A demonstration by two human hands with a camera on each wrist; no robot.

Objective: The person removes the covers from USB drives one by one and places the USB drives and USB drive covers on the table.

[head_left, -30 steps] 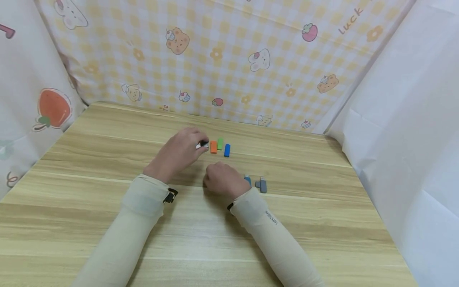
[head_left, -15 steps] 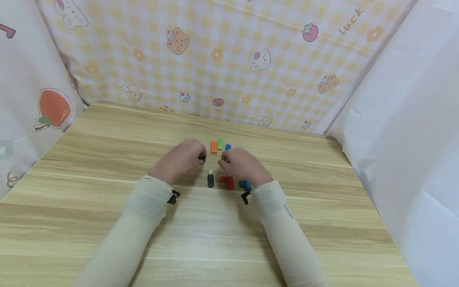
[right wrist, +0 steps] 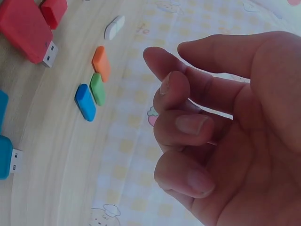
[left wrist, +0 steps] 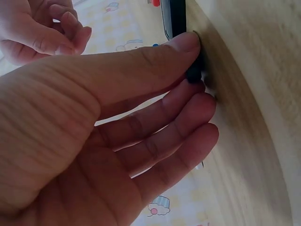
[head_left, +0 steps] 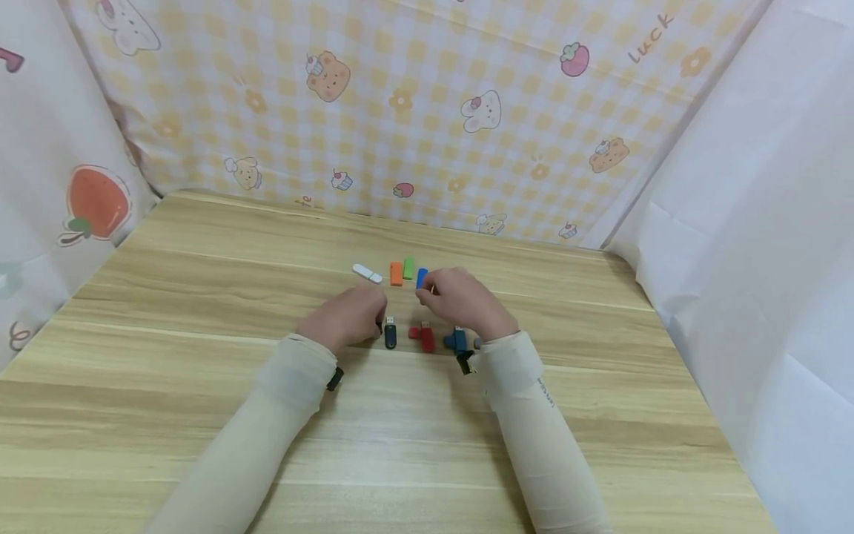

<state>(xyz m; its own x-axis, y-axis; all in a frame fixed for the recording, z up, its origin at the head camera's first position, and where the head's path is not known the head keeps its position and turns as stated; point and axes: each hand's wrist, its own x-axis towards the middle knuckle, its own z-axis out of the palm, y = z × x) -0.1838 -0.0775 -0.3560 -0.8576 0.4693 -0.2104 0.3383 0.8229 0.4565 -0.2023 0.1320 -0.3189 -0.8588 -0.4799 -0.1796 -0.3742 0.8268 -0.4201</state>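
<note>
My left hand (head_left: 347,315) is low at the table, left of a black USB stick (head_left: 391,334) whose metal plug points to the back. Its thumb and fingers pinch a small black cap (left wrist: 194,74), mostly hidden by the fingers; in the left wrist view the black USB stick (left wrist: 175,19) lies just past the thumb tip. My right hand (head_left: 463,300) hovers with loosely curled fingers and nothing in them, as the right wrist view shows. Below it sit a red USB stick (head_left: 428,339) and a blue one (head_left: 459,341), each with its cap at its left side.
Towards the back lie a white stick (head_left: 367,274), an orange one (head_left: 396,274), a green one (head_left: 409,268) and a blue one (head_left: 422,278). A grey cap (head_left: 477,344) shows beside my right wrist. A patterned curtain (head_left: 400,133) closes the table's back edge.
My left hand has come from beside the white stick forward to the black USB stick, carrying the black cap. My right hand has moved right and back, uncovering the black and red USB sticks.
</note>
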